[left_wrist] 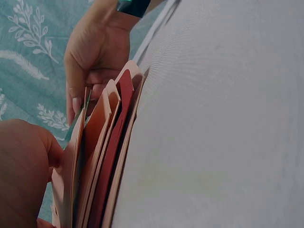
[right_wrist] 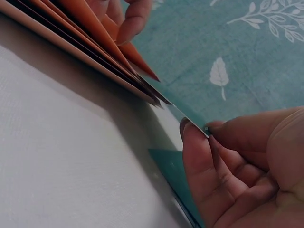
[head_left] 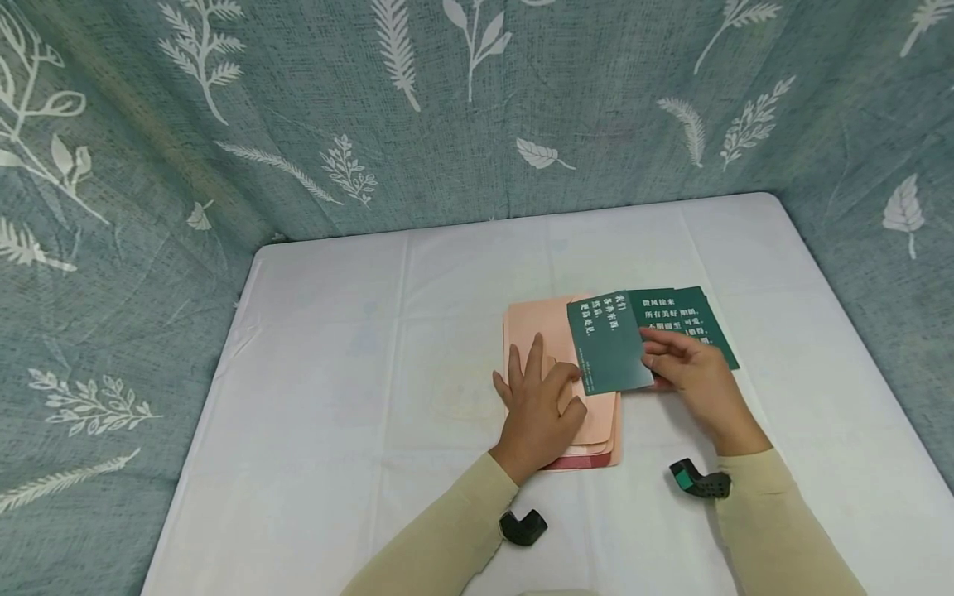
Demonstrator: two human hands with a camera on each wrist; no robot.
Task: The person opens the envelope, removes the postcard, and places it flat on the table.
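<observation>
A stack of peach paper pockets with a dark red layer among them lies on the table. My left hand rests over the stack, its index finger and thumb pinching the edge of the top pocket, the other fingers spread. In the left wrist view the layers stand fanned apart. My right hand pinches a dark green card with white writing by its right edge, between thumb and fingers. The card's left edge lies over the stack beside my left fingers; how far it sits inside the pocket I cannot tell.
More dark green cards with white writing lie overlapping on the white tablecloth, behind my right hand. A blue-green curtain with white leaf prints encloses the table's far side and flanks. Black devices sit at both wrists.
</observation>
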